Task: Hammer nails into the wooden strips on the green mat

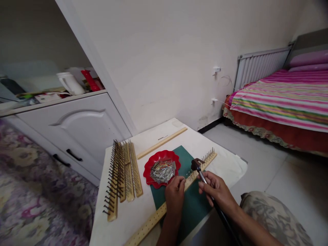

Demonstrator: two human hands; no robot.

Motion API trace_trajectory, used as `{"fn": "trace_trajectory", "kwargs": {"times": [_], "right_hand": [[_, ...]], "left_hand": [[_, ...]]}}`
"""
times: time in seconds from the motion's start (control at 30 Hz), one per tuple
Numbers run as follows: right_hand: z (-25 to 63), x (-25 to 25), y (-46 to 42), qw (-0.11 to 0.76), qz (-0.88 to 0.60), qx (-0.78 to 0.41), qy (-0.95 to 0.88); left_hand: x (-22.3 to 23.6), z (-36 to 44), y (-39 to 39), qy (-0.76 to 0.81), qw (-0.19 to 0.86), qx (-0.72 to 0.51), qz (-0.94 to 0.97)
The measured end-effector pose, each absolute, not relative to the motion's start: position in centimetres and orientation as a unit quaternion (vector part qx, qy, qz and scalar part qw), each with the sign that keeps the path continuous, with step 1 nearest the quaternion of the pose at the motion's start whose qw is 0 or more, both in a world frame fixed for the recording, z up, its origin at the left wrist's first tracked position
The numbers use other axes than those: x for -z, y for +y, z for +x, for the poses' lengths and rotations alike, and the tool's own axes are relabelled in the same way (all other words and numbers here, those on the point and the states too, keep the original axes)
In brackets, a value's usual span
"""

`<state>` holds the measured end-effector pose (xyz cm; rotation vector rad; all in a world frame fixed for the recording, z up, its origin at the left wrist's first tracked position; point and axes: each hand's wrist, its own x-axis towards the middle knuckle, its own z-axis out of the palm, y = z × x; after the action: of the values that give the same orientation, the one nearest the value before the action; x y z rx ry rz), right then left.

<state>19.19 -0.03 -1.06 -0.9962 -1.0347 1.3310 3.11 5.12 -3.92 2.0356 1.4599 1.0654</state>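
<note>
My right hand (215, 188) is wrapped around the shaft of a hammer (203, 177), whose dark head is over a long wooden strip (160, 212). The strip lies diagonally across a green mat (189, 213). Rows of holes run along its near part, and upright nails (208, 158) stand in its far part. With its fingertips pinched together, my left hand (175, 193) is at the strip beside the row of nails, on a small nail mostly hidden by the fingers. Just behind that hand, a red scalloped bowl (150, 164) holds a heap of loose silvery nails (164, 171).
Several nail-studded wooden strips (133, 171) lie at the table's left. Another strip (164, 141) lies at the back, with dark nails (162, 138) beside it. A white cabinet (77, 136) stands left, a striped bed (282, 92) right. My knee (271, 215) is by the table's right side.
</note>
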Motion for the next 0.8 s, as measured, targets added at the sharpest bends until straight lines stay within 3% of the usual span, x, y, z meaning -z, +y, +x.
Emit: {"fn": "trace_trajectory", "kwargs": {"times": [0.37, 0.8], "right_hand": [[18.0, -0.4, -0.5, 0.476, -0.381, -0.623, -0.49], [17.5, -0.2, -0.5, 0.46, -0.385, -0.626, -0.498]], "left_hand": [[4.5, 3.3, 5.4, 0.54, 0.219, -0.383, 0.717], [5.1, 3.1, 5.7, 0.553, 0.208, -0.375, 0.714]]}}
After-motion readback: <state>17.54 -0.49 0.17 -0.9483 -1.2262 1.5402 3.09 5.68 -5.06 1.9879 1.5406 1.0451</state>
